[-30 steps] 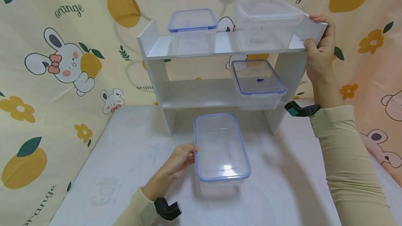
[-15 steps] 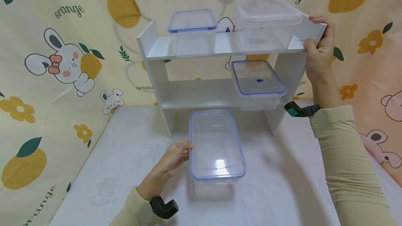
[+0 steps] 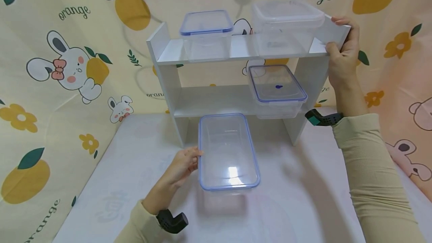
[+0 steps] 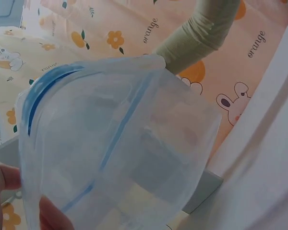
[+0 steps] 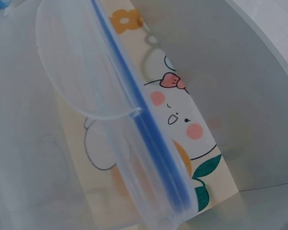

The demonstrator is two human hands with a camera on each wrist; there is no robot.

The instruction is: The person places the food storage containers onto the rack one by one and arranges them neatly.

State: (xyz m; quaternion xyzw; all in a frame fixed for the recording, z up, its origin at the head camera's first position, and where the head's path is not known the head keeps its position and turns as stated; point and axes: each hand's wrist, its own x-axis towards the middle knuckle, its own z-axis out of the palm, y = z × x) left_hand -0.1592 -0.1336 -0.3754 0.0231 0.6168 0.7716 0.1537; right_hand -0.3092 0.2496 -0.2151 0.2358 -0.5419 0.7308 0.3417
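Note:
My left hand [image 3: 180, 167] pinches the left rim of a clear plastic food container [image 3: 227, 145] with a blue-edged lid. The container hangs above the table, just in front of the shelf's lower opening, and its shadow falls beneath it. In the left wrist view the same container [image 4: 129, 124] fills the middle, with my fingertips [image 4: 53, 215] at its edge. With my right hand [image 3: 345, 53] I grip the upper right side panel of a white shelf unit [image 3: 212, 98]. The right wrist view is mostly filled by a blue-sealed container [image 5: 158, 148] inside the shelf; no fingers show there.
A blue-lidded container [image 3: 207, 36] and a larger clear one [image 3: 288, 27] stand on the top shelf. Another lidded container [image 3: 278, 89] sits at the right of the middle shelf, its front jutting out. Behind hangs a printed cloth [image 3: 67, 130]; the table [image 3: 135, 198] is white.
My left hand has carried the container leftward and slightly away from me, toward the shelf's lower opening. My right hand has kept its grip on the side panel.

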